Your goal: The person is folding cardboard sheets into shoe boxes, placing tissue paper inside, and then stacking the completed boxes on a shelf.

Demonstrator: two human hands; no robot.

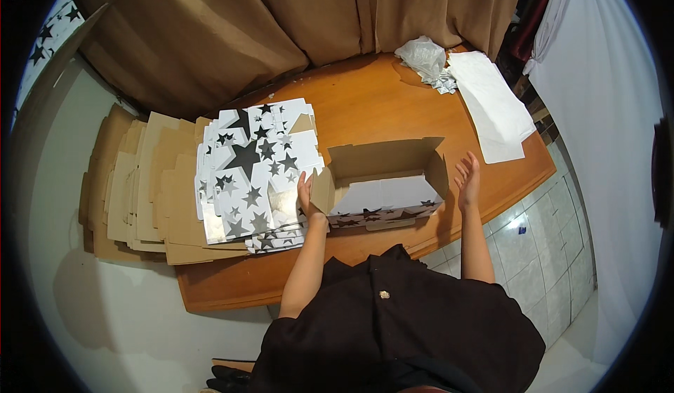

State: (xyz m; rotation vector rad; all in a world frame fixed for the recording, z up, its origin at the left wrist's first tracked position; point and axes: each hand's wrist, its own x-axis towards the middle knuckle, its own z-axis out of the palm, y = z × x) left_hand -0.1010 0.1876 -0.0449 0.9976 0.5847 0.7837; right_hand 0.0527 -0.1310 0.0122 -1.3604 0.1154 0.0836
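Note:
An open cardboard box [382, 195] stands in front of me on the table, brown inside its raised walls and white with dark stars on its near outer side. White panels show within it. At its left end is my left hand [306, 196], fingers stretched upward against or close beside the brown end wall; actual contact is hard to make out. My right hand [468, 181] is held apart from the box's right end, its fingers spread with nothing in them.
Flat star-printed cardboard sheets [246, 175] are piled left of the box, beside stacked brown cardboard [151, 182]. A crumpled plastic bag [423, 57] and white paper sheet [488, 105] lie at the back right of the wooden table [365, 105]. Brown curtains [316, 14] hang behind.

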